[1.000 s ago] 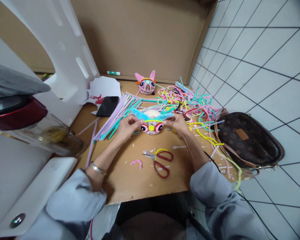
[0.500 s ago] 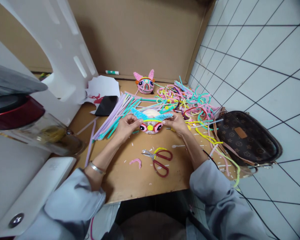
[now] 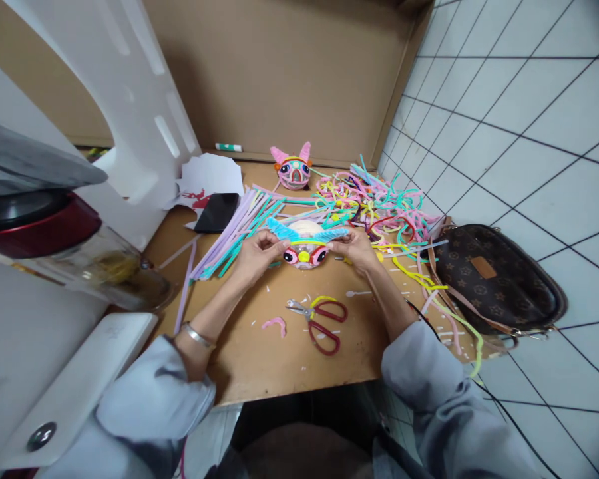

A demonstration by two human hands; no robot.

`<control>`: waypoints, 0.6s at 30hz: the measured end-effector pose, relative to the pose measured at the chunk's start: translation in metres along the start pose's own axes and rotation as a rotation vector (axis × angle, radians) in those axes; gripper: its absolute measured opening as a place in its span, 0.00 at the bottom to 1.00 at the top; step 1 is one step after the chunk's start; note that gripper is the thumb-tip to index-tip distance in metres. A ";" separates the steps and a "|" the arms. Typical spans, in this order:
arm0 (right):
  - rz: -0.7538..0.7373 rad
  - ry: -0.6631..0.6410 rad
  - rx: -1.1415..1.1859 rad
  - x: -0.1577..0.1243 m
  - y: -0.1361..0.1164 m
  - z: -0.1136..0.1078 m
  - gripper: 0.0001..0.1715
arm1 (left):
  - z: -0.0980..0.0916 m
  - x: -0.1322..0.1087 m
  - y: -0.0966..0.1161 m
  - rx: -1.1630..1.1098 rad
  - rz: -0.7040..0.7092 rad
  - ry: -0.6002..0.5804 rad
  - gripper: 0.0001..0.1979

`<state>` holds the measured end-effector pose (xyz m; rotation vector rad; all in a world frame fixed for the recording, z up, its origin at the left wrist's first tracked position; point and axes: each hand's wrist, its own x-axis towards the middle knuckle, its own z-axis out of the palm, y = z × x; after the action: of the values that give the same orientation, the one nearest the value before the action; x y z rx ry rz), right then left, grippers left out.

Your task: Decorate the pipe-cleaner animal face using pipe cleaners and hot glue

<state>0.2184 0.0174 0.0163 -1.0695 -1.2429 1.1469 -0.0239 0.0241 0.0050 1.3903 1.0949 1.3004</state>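
Observation:
A small animal-like head [image 3: 304, 257] with blue ears, a yellow band, pink-rimmed eyes and a yellow nose is held over the brown table between both hands. My left hand [image 3: 260, 254] pinches its left side near the base of the ear. On the other side, my right hand [image 3: 354, 249] grips by the right ear and eye. Below lie red-handled scissors [image 3: 324, 322], open-bladed, and a curved pink piece [image 3: 275, 324]. Behind stands a similar head with pink ears [image 3: 294, 173].
Straight pipe cleaners [image 3: 229, 233] lie at left beside a black phone [image 3: 217, 212] and white paper [image 3: 212, 176]. A tangled pile [image 3: 379, 206] and a brown bag [image 3: 496, 276] are at right. A glass jar [image 3: 114, 259] stands far left.
The whole view has shifted slightly, moving everything a little to the right. Both hands keep the same hold on the blue-eared head.

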 end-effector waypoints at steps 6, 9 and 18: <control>0.015 0.025 0.024 0.000 0.003 0.001 0.22 | -0.001 0.004 -0.013 0.019 0.018 0.022 0.25; 0.025 0.029 0.041 0.000 0.004 0.002 0.23 | -0.001 0.005 -0.015 0.028 0.015 0.029 0.25; 0.068 0.054 0.036 -0.003 0.004 0.005 0.24 | 0.002 -0.002 0.007 0.003 -0.042 0.031 0.21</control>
<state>0.2128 0.0151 0.0127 -1.1155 -1.1473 1.1799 -0.0222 0.0203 0.0117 1.3460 1.1412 1.2947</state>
